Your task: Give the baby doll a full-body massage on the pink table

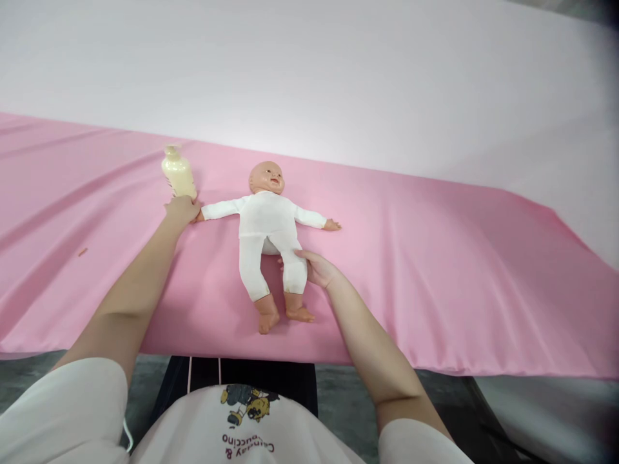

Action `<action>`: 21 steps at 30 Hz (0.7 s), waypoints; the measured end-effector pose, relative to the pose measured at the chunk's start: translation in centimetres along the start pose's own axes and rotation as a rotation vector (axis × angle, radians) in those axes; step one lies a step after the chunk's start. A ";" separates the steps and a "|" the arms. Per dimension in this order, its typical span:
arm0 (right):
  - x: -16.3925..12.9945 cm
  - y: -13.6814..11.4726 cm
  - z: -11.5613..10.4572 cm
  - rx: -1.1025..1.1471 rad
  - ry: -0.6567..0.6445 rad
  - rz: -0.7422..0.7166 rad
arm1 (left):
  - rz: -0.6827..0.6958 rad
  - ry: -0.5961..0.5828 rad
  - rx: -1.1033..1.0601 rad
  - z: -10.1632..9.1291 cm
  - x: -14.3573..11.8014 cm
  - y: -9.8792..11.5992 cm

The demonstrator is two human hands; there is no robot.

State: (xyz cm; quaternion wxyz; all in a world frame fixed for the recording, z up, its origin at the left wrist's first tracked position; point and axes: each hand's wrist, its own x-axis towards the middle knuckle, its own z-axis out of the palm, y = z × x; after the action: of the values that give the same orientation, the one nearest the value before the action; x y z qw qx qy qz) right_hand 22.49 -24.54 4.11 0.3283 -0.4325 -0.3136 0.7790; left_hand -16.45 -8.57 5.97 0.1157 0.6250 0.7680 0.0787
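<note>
A baby doll (267,222) in white clothes lies on its back on a pink sheet (435,258), arms spread, bare feet toward me. My right hand (314,266) rests against the doll's leg on the right, fingers curled on the white trouser fabric. My left hand (181,209) reaches far forward and grips the base of a cream-coloured bottle (178,173) that stands just beyond the doll's outstretched hand. The bottle's lower part is hidden behind my fingers.
The pink sheet covers a wide table and hangs over its front edge (435,367). A pale wall or backdrop (338,77) rises behind it. A small brown speck (82,251) lies on the sheet at the left. Grey floor shows below.
</note>
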 end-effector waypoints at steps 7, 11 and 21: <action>-0.2 -0.2 -0.4 -0.034 0.020 -0.022 | 0.087 0.109 -0.030 1.1 0.5 -1.1; 0.6 0.0 -0.6 -0.003 0.117 -0.090 | 0.190 0.046 -0.053 1.3 0.9 -2.1; 3.2 -0.1 -2.5 0.449 0.408 -0.459 | 0.098 -0.195 0.094 -0.8 -2.2 2.6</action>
State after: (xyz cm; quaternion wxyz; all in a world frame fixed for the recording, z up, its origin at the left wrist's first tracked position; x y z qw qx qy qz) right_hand 23.42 -21.44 1.65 0.6365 -0.4144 -0.1521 0.6325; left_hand -13.81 -10.19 7.61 0.1564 0.6711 0.7245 -0.0131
